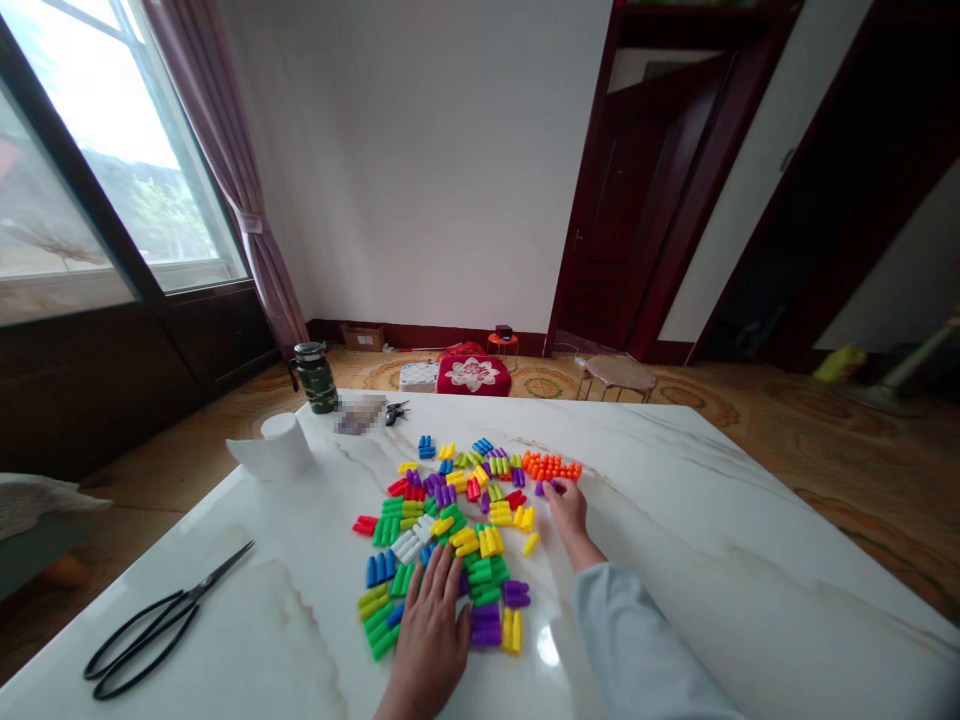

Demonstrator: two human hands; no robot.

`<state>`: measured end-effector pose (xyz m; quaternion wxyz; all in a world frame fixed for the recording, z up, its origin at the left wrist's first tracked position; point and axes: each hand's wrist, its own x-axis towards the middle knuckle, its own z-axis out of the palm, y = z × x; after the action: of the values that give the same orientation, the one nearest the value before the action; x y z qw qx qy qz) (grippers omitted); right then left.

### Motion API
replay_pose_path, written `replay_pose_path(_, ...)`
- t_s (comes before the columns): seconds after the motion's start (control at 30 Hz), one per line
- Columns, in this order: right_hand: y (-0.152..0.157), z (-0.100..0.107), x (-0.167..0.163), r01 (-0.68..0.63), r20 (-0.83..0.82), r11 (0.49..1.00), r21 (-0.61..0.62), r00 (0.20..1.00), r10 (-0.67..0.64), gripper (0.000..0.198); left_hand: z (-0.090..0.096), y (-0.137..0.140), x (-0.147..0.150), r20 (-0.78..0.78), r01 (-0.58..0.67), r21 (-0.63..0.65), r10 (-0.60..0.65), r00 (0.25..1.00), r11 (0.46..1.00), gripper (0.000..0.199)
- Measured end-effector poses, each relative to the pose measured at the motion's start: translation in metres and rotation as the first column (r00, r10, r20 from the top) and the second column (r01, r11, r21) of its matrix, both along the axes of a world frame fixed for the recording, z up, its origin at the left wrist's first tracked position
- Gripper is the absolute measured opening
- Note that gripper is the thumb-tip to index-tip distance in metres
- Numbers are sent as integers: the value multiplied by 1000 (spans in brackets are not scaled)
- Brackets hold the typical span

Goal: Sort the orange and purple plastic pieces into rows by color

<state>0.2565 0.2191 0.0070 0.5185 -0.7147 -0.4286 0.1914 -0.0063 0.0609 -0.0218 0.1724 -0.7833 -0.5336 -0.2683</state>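
A spread of small plastic tube-shaped pieces in several colours covers the middle of the white table, many lying side by side in twos and threes. My left hand (433, 635) rests palm down on the near part of the spread, fingers stretched out, beside green pieces (487, 572) and purple pieces (486, 626). At the right edge, my right hand (568, 508) has its fingertips closed on a small purple piece (539, 489). Just beyond it sits a tight group of orange pieces (551, 466). A single yellow piece (531, 544) lies apart, nearer to me.
Black long-handled scissors (161, 632) lie at the left on the marble-patterned table (675, 560). Farther back stand a white paper roll (281, 450), a camouflage flask (316, 380) and small black pliers (394, 412). Stools (615, 373) are on the floor beyond the far edge.
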Motion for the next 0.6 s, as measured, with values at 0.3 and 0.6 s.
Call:
replay_pose_path(0.3,4,-7,-8,14,53,1000,-3,999,-14,18,-1,-1,0,13,1,-21,0,1000,1000,54)
replay_pose_path(0.6,-55,-19,9,-129,331,990,52,938,104,23,-1,-1,0,45,10,-64,-7,999,998,55)
